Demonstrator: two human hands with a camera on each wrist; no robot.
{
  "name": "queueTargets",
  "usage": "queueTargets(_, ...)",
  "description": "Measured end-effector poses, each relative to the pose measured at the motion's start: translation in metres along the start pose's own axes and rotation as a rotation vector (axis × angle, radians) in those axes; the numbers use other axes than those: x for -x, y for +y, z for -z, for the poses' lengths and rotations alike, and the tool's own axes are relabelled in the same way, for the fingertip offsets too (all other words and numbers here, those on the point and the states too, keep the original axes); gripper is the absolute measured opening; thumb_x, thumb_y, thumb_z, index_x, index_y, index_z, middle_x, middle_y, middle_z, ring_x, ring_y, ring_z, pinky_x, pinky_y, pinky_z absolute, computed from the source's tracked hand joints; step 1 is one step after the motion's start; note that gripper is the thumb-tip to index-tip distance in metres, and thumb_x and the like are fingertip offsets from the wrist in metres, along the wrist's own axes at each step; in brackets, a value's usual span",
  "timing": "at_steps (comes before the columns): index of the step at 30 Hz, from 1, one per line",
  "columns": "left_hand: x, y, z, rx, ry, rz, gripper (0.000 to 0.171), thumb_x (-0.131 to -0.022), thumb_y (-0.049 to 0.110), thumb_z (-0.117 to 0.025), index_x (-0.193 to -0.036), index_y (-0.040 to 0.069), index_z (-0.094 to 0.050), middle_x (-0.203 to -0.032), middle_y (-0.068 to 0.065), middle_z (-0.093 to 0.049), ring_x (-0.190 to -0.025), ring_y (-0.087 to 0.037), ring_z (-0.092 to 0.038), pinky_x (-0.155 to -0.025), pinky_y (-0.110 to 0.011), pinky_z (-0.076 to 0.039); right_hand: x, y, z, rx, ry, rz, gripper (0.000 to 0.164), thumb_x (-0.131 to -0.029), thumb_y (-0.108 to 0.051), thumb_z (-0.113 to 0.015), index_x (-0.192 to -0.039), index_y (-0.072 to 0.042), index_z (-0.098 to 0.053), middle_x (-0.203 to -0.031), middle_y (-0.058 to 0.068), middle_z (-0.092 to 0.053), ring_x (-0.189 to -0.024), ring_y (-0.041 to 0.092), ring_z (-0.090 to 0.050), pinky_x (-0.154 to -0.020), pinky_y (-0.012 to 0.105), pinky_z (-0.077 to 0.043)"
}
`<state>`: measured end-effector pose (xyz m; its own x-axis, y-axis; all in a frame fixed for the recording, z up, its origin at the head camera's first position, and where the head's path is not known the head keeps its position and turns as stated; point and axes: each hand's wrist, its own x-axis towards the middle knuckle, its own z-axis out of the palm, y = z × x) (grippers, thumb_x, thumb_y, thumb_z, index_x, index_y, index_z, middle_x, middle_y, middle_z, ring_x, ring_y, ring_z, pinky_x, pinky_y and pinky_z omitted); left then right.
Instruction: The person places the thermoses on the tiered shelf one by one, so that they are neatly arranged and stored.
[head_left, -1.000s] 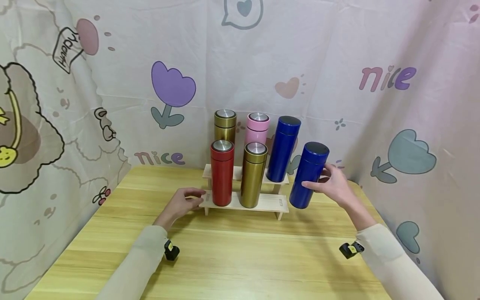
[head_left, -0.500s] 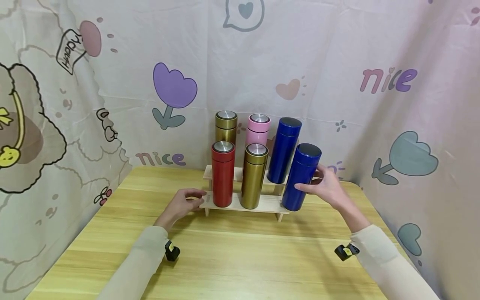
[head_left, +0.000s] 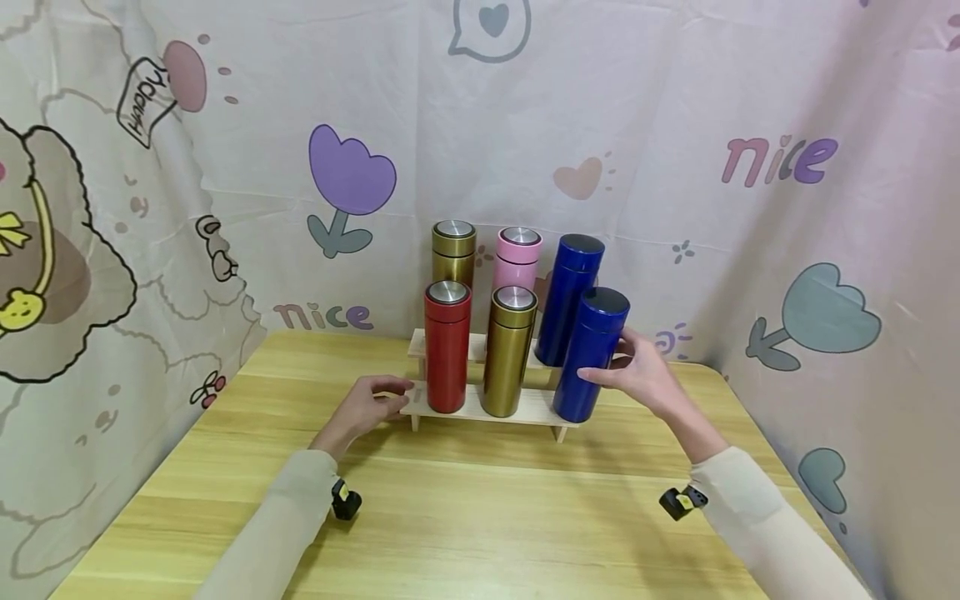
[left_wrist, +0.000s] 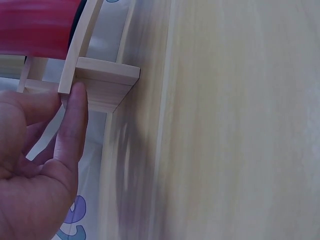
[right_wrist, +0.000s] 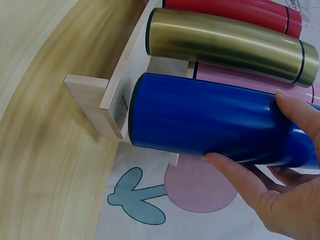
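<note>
My right hand (head_left: 637, 372) holds a blue thermos bottle (head_left: 588, 358) between thumb and fingers. Its base is over the right end of the lower step of a wooden two-tier rack (head_left: 540, 404); whether it touches the wood I cannot tell. At the rack's left end, my left hand (head_left: 367, 410) pinches the lower board, with a finger (left_wrist: 75, 120) under it in the left wrist view. A red thermos bottle (head_left: 447, 350) and a gold thermos bottle (head_left: 510, 354) stand upright on the lower step, left of the blue one.
On the upper step stand another gold bottle (head_left: 453, 250), a pink bottle (head_left: 517, 254) and another blue bottle (head_left: 567, 300), partly hidden by the front row. The wooden table (head_left: 465, 517) ends at a printed cloth backdrop (head_left: 645, 100) behind and along both sides.
My right hand has carried the blue thermos bottle leftward, from beside the rack to over the lower step's right end. The left hand stays at the rack's left end.
</note>
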<state>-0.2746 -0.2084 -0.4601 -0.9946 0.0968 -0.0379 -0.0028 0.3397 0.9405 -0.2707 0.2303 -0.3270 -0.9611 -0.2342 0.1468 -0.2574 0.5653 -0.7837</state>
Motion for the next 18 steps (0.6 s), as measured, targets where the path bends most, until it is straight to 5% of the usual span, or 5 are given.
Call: queueTargets(18, -0.002, -0.001, 0.001, 0.0, -0.008, -0.006, 0.035, -0.099, 0.008, -0.066, -0.133, 0.0, -0.066, -0.138, -0.023, -0.063, -0.103, -0.018, -0.071, -0.088, -0.035, -0.064, -0.008, -0.001, -0.016, -0.021, -0.004, 0.011, 0.087, -0.082, -0.032, -0.088, -0.152, -0.008, -0.043, -0.135, 0.025, -0.064, -0.11, 0.039, -0.07, -0.085, 0.044, -0.065)
